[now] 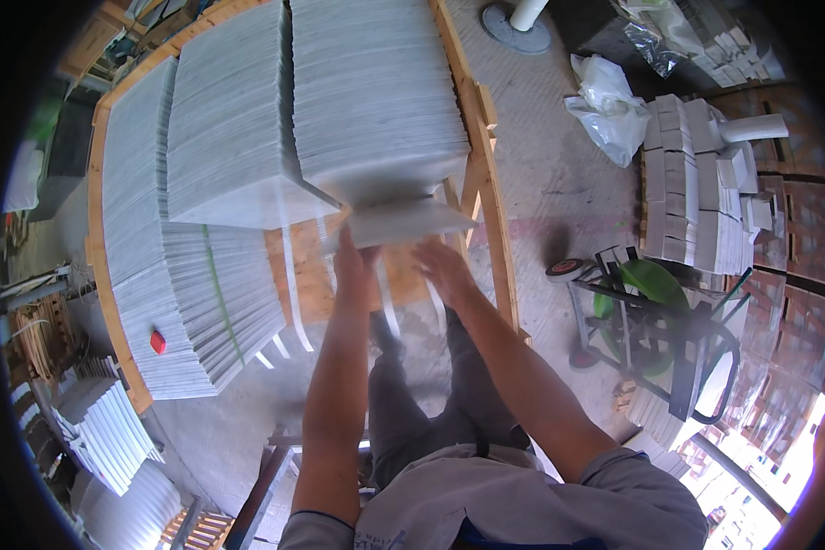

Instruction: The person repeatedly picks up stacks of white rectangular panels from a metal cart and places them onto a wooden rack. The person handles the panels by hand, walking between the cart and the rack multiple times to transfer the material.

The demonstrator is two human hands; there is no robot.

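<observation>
A thin pale grey tile [403, 220], blurred by motion, is tilted in front of the middle stack of tiles [376, 101]. My left hand [353, 264] closes on its near edge at the left; part of the fingers is hidden behind the tile. Close to that edge on the right is my right hand [442, 270], its fingers stretched out and slightly apart, holding nothing that I can make out. Similar tiles stand on edge in rows inside a wooden crate [488, 211]. A green strap [218, 284] runs over the left row.
A small red object [159, 342] lies on the left row. White straps [295, 293] hang by the crate's wooden base. To the right are a wheeled cart [651, 321], a white plastic bag [607, 105] and stacked boxes [697, 183]. More slabs [110, 431] stand at lower left.
</observation>
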